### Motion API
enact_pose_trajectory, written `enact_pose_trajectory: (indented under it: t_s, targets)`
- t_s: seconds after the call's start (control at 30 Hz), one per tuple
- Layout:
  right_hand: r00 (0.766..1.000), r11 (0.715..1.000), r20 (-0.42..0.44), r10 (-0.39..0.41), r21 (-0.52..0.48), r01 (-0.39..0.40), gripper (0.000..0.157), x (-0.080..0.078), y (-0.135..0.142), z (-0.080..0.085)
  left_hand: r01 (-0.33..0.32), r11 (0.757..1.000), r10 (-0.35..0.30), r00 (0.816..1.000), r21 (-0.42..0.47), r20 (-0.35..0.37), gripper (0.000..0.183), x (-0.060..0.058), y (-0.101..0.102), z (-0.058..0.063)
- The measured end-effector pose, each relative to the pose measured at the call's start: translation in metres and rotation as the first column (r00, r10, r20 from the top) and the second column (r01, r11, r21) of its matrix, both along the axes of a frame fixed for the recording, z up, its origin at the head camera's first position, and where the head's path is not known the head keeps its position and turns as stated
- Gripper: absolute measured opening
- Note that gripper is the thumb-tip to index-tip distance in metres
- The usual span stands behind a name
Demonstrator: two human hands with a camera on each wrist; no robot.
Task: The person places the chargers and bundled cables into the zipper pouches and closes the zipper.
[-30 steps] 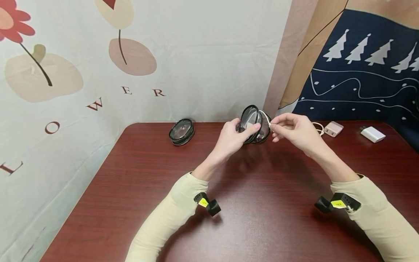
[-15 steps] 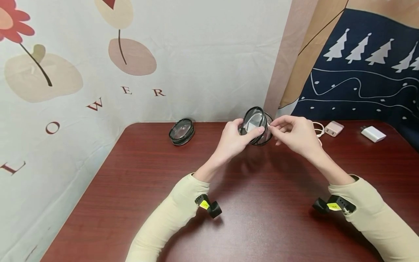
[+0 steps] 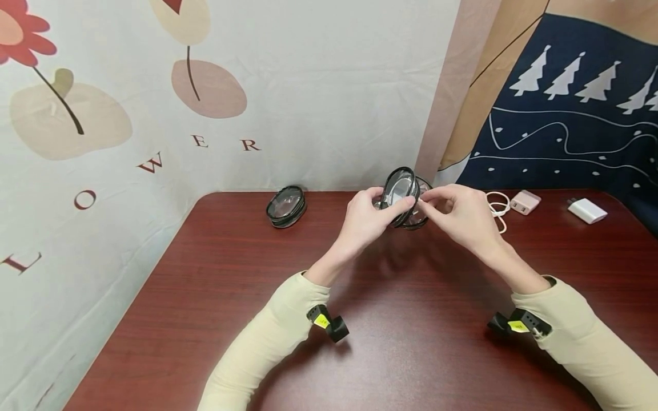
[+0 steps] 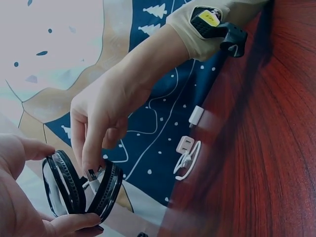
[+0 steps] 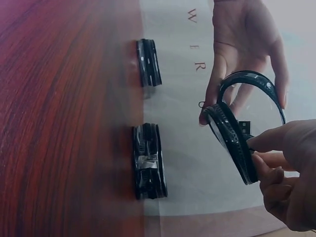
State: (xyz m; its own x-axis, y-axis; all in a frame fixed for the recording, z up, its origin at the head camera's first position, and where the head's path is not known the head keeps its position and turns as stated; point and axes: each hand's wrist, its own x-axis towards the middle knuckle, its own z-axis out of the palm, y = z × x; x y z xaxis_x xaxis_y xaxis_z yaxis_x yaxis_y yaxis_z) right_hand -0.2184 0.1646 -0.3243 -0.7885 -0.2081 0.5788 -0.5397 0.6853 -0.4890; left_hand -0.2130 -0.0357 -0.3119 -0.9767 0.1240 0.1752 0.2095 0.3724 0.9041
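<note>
My left hand point(image 3: 364, 218) grips a small round zip case point(image 3: 398, 187) with clear faces and black rims, thumb on the near face. The case is unzipped and spread apart, its two halves making a V in the left wrist view. My right hand point(image 3: 469, 220) pinches a white USB cable point(image 4: 94, 184) at its plug end, fingertips inside the case opening. The metal plug point(image 5: 244, 126) shows between the halves in the right wrist view. In the head view the right fingers hide most of this cable.
One similar round case point(image 3: 286, 206) lies at the back left; another case point(image 5: 149, 162) shows in the right wrist view. A white cable point(image 3: 497, 208), a pinkish charger point(image 3: 525, 202) and a white charger point(image 3: 587, 210) lie back right. A printed cloth point(image 3: 329, 103) hangs behind the table.
My right hand has moved slightly left and down, closer into the case. The white loop seen above its fingertips earlier is out of sight. The case has shifted slightly right in my left hand.
</note>
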Motion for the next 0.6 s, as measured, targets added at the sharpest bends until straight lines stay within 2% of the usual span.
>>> enact_pose_trajectory:
  t_s: [0.3, 0.6]
  targets:
    - [0.998, 0.997, -0.056, 0.023, 0.071, -0.019, 0.008, 0.0004, -0.0001, -0.0029, -0.039, 0.998, 0.036, 0.997, 0.046, 0.062, 0.048, 0.0013, -0.0008, 0.0046]
    - [0.991, 0.994, -0.087, 0.104, 0.033, -0.102, 0.008, -0.0012, 0.0044, 0.0025, -0.035, 0.999, 0.033, 0.997, 0.025, 0.076, 0.048, -0.0008, -0.004, 0.0048]
